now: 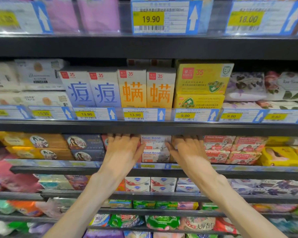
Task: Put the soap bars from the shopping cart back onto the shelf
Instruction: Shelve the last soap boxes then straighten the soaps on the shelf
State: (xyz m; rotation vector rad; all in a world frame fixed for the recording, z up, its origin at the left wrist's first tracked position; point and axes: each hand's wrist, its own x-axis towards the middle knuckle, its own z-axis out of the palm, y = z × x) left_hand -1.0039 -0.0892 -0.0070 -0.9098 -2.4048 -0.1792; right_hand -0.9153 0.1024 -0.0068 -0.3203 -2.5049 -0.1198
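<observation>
In the middle of the frame sits the shelf (144, 170), with two white soap boxes (155, 148) stacked on it. The left hand (124, 148) and right hand (187, 150) sit on either side of the stack, fingers reaching straight in. A good way is to push both boxes back evenly, so they stay square. The fingertips hide under the shelf above, so I cannot tell the grip. No cart shows.

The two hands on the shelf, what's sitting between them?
In the head view, two white Goat Soap boxes, stacked one on the other, sit between the left hand and the right hand, which flank the stack at its sides.
</observation>
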